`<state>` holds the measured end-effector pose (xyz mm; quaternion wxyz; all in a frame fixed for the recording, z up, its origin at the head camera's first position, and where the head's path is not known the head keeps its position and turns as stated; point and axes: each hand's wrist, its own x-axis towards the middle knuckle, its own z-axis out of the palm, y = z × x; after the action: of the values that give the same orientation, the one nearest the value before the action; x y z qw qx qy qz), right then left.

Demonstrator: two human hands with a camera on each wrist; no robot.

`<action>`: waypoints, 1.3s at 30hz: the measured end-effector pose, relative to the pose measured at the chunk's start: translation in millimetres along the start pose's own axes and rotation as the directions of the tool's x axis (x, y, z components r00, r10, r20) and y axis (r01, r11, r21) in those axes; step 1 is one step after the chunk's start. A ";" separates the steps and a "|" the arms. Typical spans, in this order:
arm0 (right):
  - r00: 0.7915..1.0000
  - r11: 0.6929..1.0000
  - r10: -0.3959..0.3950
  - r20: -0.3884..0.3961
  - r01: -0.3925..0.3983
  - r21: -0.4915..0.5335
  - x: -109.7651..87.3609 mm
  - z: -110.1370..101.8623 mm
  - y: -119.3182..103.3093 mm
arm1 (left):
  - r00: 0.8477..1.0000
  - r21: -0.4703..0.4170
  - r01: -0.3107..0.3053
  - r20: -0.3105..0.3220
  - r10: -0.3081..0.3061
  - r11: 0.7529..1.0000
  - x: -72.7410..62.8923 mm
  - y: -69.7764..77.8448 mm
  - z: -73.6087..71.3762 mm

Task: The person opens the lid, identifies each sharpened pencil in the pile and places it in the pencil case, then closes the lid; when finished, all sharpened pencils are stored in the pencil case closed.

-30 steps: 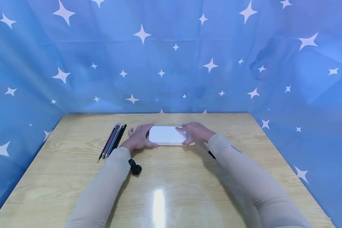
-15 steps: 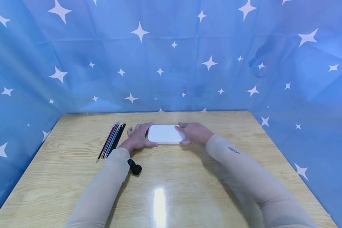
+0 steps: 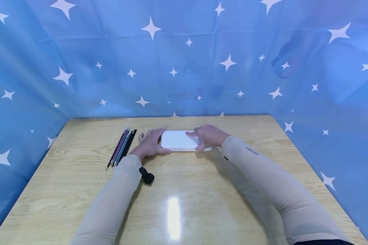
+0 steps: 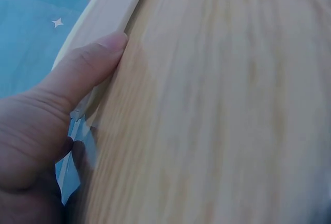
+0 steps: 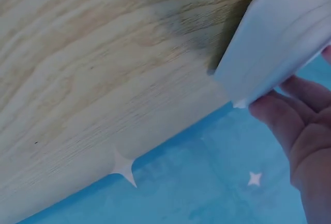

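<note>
A white flat box (image 3: 175, 140) with rounded corners lies lengthwise across the table in the head view. My left hand (image 3: 151, 144) grips its left end, the thumb along the near side. In the left wrist view that thumb (image 4: 88, 69) presses the box's side wall (image 4: 111, 14). At the right end my right hand (image 3: 211, 136) holds the box, one digit lying over the top and another at the near edge. Fingers (image 5: 274, 113) of that hand touch the box's edge in the right wrist view, where a seam runs along the side (image 5: 279, 32). Its contents are hidden.
Several pencils (image 3: 121, 148), dark, purple and light blue, lie in a bundle left of my left hand. A black device (image 3: 146, 176) sits at the left wrist. Behind the wooden table (image 3: 184, 183) hangs a blue curtain (image 3: 119, 51) with white stars.
My right hand has shifted its hold slightly, and the box's right corner shows again below it. The left hand keeps its place. The head view has tilted a little downward.
</note>
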<state>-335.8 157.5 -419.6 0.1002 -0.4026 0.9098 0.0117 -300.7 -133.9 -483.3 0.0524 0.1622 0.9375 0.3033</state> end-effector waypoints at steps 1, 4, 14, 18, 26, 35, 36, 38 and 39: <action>1.000 1.000 -0.003 0.009 0.003 0.001 0.6 -0.7 0.0 | 1.000 -0.004 -0.001 0.003 0.001 1.000 -0.2 -0.3 -0.1; 1.000 1.000 -0.010 0.030 0.010 0.008 1.7 -2.0 -0.1 | 1.000 -0.021 -0.001 0.016 0.001 1.000 -1.5 -0.8 0.0; 1.000 1.000 0.009 0.026 -0.009 0.012 0.5 -5.0 0.0 | 1.000 -0.057 -0.002 0.014 0.003 0.998 -1.3 1.8 -1.7; 1.000 1.000 -0.008 -0.020 0.007 -0.022 -3.0 0.3 -1.7 | 1.000 -0.062 0.008 0.004 -0.008 0.998 -1.6 2.5 -1.4; 0.991 0.989 -0.046 -0.123 0.028 -0.145 -22.7 29.2 -3.5 | 1.000 -0.023 -0.007 -0.009 0.006 1.000 -3.8 -0.1 5.6; 0.984 0.983 -0.027 -0.176 -0.006 -0.183 -33.9 48.0 -5.5 | 0.999 0.039 0.012 -0.034 -0.011 0.999 -1.3 0.8 14.7; 0.982 0.978 -0.036 -0.185 -0.003 -0.207 -32.9 47.7 -4.9 | 0.999 0.047 0.020 -0.039 -0.018 0.999 -1.0 1.1 14.8; 0.978 0.965 -0.060 -0.201 0.005 -0.263 -30.0 46.8 -3.5 | 0.998 0.069 0.037 -0.047 -0.034 0.997 -0.6 2.0 14.3; 0.975 0.957 -0.075 -0.209 0.012 -0.291 -28.3 45.9 -2.8 | 0.998 0.080 0.045 -0.049 -0.041 0.996 -0.5 2.5 13.5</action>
<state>-307.2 180.9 -459.1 -0.0593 -0.4318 0.8947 0.0975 -296.9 -124.7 -492.9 0.0301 0.1369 0.9532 0.2677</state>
